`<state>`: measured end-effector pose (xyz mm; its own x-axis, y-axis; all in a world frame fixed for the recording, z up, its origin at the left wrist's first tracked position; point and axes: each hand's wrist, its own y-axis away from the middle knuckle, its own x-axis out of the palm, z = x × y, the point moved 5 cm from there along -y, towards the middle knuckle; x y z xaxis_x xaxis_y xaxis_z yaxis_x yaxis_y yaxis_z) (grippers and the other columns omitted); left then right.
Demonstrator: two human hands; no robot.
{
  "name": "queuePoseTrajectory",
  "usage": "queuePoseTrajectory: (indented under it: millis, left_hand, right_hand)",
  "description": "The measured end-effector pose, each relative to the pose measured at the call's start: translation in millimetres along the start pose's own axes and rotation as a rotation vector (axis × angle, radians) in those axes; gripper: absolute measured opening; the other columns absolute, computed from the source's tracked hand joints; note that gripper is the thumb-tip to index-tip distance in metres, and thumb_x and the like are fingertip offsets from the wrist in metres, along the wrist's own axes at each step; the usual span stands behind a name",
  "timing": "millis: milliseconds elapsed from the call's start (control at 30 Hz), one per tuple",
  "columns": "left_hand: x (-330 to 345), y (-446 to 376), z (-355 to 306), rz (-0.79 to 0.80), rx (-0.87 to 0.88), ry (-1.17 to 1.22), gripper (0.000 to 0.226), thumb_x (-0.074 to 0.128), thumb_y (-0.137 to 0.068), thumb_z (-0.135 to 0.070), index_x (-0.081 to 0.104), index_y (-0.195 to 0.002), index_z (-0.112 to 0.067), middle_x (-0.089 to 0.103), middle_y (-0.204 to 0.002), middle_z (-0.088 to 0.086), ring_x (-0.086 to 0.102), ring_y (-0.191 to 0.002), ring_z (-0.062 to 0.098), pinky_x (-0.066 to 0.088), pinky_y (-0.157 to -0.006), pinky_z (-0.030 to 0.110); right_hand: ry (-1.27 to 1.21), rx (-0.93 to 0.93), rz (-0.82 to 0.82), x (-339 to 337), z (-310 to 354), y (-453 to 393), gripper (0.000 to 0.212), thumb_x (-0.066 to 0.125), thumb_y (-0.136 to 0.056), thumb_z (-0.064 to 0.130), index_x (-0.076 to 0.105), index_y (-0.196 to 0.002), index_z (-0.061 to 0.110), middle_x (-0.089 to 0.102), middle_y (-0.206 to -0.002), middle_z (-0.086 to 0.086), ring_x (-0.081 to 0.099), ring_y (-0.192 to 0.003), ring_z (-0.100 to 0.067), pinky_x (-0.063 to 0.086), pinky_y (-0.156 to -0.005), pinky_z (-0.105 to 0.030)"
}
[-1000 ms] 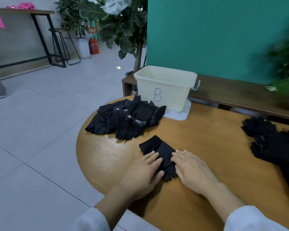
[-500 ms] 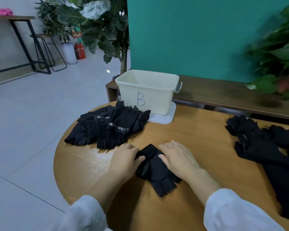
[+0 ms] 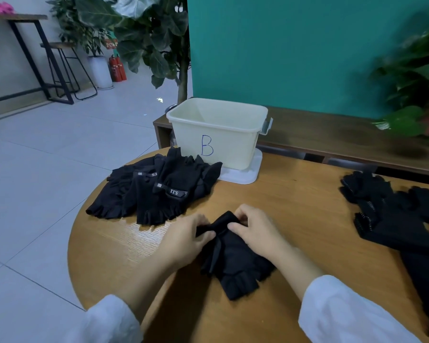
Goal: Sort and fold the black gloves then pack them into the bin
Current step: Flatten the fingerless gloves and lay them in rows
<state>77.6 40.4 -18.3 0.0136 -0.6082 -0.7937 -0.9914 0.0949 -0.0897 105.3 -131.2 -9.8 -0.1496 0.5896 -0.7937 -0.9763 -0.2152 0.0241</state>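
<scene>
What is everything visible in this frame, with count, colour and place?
Round wooden table: one, brown, centre.
Cream plastic bin marked B: one, on the table's far edge, on a white lid.
Black fingerless glove being folded: one, between the hands.
Pile of black fingerless gloves: several, left of the bin.
Pile of black full-finger gloves: several, right edge.
Wooden bench: one, brown, behind the table.
Left hand: pinches the glove.
Right hand: pinches the glove.
</scene>
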Motion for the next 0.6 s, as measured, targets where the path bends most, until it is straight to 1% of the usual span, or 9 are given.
queuePoseTrajectory:
  millis: [67, 133, 200, 267, 333, 400, 500, 567, 600]
  left_hand:
    - [-8, -2, -7, -0.034, 0.007, 0.084, 0.009, 0.069, -0.090, -0.027, 0.060, -0.089, -0.030, 0.067, -0.089, -0.011, 0.061, -0.087, 0.010, 0.051, -0.082, 0.036]
    - [-20, -4, -19, -0.097, 0.038, 0.153, 0.013, 0.071, -0.088, -0.024, 0.061, -0.086, -0.031, 0.067, -0.086, -0.013, 0.060, -0.086, 0.006, 0.050, -0.081, 0.031]
    - [-32, -5, -33, -0.147, 0.064, 0.260, 0.012, 0.074, -0.086, -0.020, 0.064, -0.088, -0.028, 0.067, -0.084, -0.013, 0.060, -0.084, 0.004, 0.048, -0.077, 0.024]
    - [-44, -5, -48, -0.177, 0.058, 0.466, 0.014, 0.075, -0.085, -0.015, 0.067, -0.092, -0.023, 0.070, -0.083, -0.009, 0.064, -0.081, 0.007, 0.049, -0.072, 0.020]
    - [-53, -2, -62, -0.173, 0.029, 0.690, 0.016, 0.075, -0.085, -0.011, 0.068, -0.097, -0.019, 0.074, -0.085, -0.002, 0.069, -0.083, 0.014, 0.053, -0.073, 0.024]
    - [-57, -1, -72, -0.167, 0.018, 0.789, 0.018, 0.075, -0.085, -0.012, 0.068, -0.101, -0.017, 0.075, -0.091, 0.004, 0.072, -0.090, 0.022, 0.056, -0.082, 0.037]
    - [-59, 2, -86, -0.164, 0.021, 0.844, 0.023, 0.078, -0.083, -0.014, 0.067, -0.103, -0.014, 0.075, -0.093, 0.008, 0.072, -0.091, 0.027, 0.056, -0.088, 0.046]
    - [-60, 3, -93, -0.173, 0.019, 0.837, 0.024, 0.078, -0.082, -0.013, 0.066, -0.104, -0.013, 0.076, -0.091, 0.008, 0.073, -0.089, 0.026, 0.057, -0.085, 0.046]
    - [-61, 5, -97, -0.182, 0.017, 0.817, 0.024, 0.078, -0.083, -0.012, 0.067, -0.103, -0.014, 0.076, -0.089, 0.006, 0.073, -0.087, 0.024, 0.058, -0.082, 0.042]
  right_hand:
    - [-0.137, 0.015, -0.062, -11, 1, 5, 0.007, 0.066, -0.089, 0.033, 0.063, -0.094, 0.029, 0.065, -0.091, 0.013, 0.061, -0.087, -0.008, 0.053, -0.081, -0.035]
    - [-0.201, -0.020, -0.133, -25, 7, 11, 0.012, 0.066, -0.089, 0.029, 0.068, -0.101, 0.031, 0.066, -0.090, 0.014, 0.061, -0.088, -0.007, 0.053, -0.083, -0.034]
    - [-0.251, -0.060, -0.202, -40, 15, 18, 0.013, 0.064, -0.091, 0.027, 0.070, -0.102, 0.030, 0.068, -0.086, 0.012, 0.063, -0.085, -0.009, 0.053, -0.079, -0.033]
    - [-0.351, -0.059, -0.255, -58, 18, 25, 0.007, 0.064, -0.090, 0.026, 0.071, -0.092, 0.028, 0.069, -0.078, 0.013, 0.064, -0.077, -0.007, 0.054, -0.073, -0.031]
    - [-0.445, -0.055, -0.284, -75, 20, 32, 0.012, 0.066, -0.090, 0.022, 0.068, -0.078, 0.026, 0.065, -0.066, 0.017, 0.059, -0.063, 0.002, 0.048, -0.061, -0.021]
    - [-0.526, -0.061, -0.303, -89, 23, 40, 0.020, 0.068, -0.088, 0.014, 0.063, -0.070, 0.021, 0.060, -0.056, 0.018, 0.052, -0.053, 0.004, 0.041, -0.054, -0.015]
    - [-0.599, -0.063, -0.322, -103, 25, 52, 0.020, 0.069, -0.086, 0.010, 0.063, -0.069, 0.018, 0.058, -0.055, 0.015, 0.051, -0.052, 0.001, 0.041, -0.053, -0.017]
    - [-0.621, -0.066, -0.329, -109, 26, 60, 0.016, 0.069, -0.086, 0.010, 0.065, -0.071, 0.015, 0.061, -0.060, 0.010, 0.054, -0.056, -0.003, 0.043, -0.055, -0.020]
    - [-0.636, -0.068, -0.337, -111, 26, 65, 0.015, 0.069, -0.086, 0.009, 0.066, -0.072, 0.014, 0.064, -0.063, 0.007, 0.056, -0.058, -0.004, 0.045, -0.056, -0.020]
